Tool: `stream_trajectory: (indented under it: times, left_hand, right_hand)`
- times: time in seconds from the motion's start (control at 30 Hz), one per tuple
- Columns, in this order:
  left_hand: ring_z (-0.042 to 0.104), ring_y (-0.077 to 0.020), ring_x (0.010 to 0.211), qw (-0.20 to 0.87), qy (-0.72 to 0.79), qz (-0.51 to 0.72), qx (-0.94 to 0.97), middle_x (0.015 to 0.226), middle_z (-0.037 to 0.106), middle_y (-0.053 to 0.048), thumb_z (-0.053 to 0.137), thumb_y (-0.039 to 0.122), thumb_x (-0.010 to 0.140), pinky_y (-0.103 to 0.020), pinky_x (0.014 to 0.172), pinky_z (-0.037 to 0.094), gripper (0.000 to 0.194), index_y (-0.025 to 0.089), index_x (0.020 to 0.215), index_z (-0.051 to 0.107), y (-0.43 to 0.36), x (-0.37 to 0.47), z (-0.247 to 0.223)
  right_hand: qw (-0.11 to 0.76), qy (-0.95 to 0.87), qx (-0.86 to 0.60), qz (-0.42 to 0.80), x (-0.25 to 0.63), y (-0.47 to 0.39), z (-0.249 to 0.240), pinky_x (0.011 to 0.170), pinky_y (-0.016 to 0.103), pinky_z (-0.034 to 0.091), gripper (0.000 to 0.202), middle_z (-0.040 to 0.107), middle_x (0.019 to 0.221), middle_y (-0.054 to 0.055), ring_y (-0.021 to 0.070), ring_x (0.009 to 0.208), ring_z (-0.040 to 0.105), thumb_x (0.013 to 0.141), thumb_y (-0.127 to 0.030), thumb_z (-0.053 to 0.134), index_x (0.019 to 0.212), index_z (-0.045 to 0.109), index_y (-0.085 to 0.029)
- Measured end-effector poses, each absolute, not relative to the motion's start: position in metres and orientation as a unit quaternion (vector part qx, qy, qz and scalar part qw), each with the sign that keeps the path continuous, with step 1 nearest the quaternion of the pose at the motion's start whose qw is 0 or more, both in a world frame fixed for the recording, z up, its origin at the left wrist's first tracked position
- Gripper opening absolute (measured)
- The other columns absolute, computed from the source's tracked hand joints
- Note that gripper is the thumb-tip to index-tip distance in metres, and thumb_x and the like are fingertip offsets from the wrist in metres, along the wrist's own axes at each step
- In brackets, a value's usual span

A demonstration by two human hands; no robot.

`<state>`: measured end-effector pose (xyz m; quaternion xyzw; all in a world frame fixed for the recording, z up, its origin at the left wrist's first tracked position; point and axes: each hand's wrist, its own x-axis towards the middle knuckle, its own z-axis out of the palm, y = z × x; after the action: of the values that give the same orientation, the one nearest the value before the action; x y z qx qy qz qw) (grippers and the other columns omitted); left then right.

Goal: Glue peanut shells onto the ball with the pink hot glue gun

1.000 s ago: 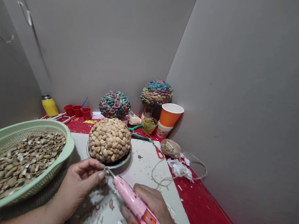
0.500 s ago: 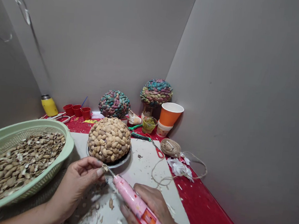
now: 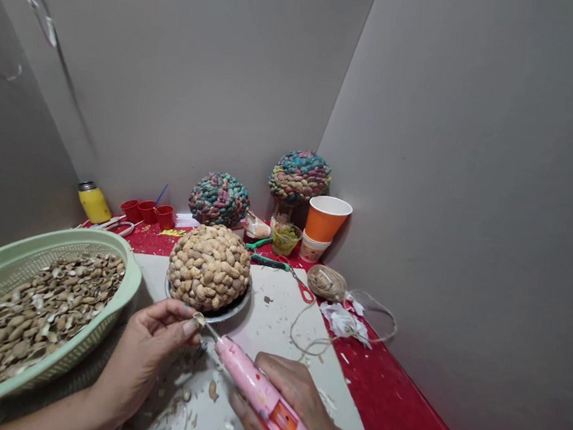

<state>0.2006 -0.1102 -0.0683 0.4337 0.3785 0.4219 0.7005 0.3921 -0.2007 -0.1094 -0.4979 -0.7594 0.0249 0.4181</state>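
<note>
Between the thumb and fingers of my left hand (image 3: 158, 337) is a small peanut shell (image 3: 200, 317). The metal nozzle of a pink glue gun (image 3: 256, 386) meets that shell or lies very close to it. My right hand (image 3: 295, 396) is wrapped round the glue gun's body, which has an orange window in its side. Just beyond my hands, a dome covered with peanut shells (image 3: 210, 267) sits in a shallow metal dish (image 3: 238, 310). At the left, a pale green basket (image 3: 131, 275) holds many loose shells (image 3: 31, 320).
Two coloured shell-covered domes (image 3: 219, 199) stand at the back. Red cups (image 3: 147, 212), a yellow bottle (image 3: 95, 203), an orange paper cup (image 3: 325, 220) and pliers (image 3: 270, 262) are nearby. Red-handled scissors (image 3: 304, 291), twine (image 3: 327, 283) and crumpled tissue (image 3: 344, 324) lie right. Shell bits litter the white board (image 3: 275, 341).
The shell in my left fingers has turned slightly, so its hollow side shows more. Both hands have stayed almost in place.
</note>
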Motion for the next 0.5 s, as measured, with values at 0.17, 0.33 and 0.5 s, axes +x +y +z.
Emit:
stream_trajectory:
  times: [0.17, 0.33, 0.5]
  left_hand:
    - [0.065, -0.0103, 0.058, 0.705, 0.38, 0.422, 0.424, 0.065, 0.071, 0.001, 0.091, 0.029, 0.06, -0.018, 0.06, 0.052, 0.027, 0.016, 0.074, 0.071, -0.111, 0.201, -0.067]
    - [0.065, -0.0112, 0.059, 0.698, 0.383, 0.418, 0.437, 0.064, 0.071, 0.001, 0.089, 0.027, 0.061, -0.02, 0.062, 0.052, 0.026, 0.016, 0.075, 0.071, -0.109, 0.2, -0.072]
    - [0.064, -0.0131, 0.061, 0.645, 0.412, 0.401, 0.504, 0.066, 0.07, 0.0, 0.087, 0.029, 0.062, -0.022, 0.062, 0.052, 0.024, 0.016, 0.075, 0.072, -0.109, 0.198, -0.077]
  right_hand:
    - [0.438, -0.754, -0.488, 0.027, 0.391, -0.2, -0.11, 0.042, 0.023, 0.027, 0.03, 0.033, 0.056, -0.007, 0.0071, 0.042, 0.033, 0.083, -0.022, 0.055, 0.066, 0.031, -0.022]
    - [0.447, -0.754, -0.478, 0.044, 0.392, -0.201, -0.112, 0.044, 0.024, 0.029, 0.03, 0.033, 0.056, -0.007, 0.0085, 0.044, 0.035, 0.082, -0.023, 0.053, 0.066, 0.028, -0.023]
    - [0.431, -0.752, -0.497, 0.041, 0.391, -0.202, -0.109, 0.044, 0.024, 0.031, 0.03, 0.035, 0.056, -0.007, 0.0083, 0.043, 0.036, 0.083, -0.025, 0.053, 0.067, 0.029, -0.023]
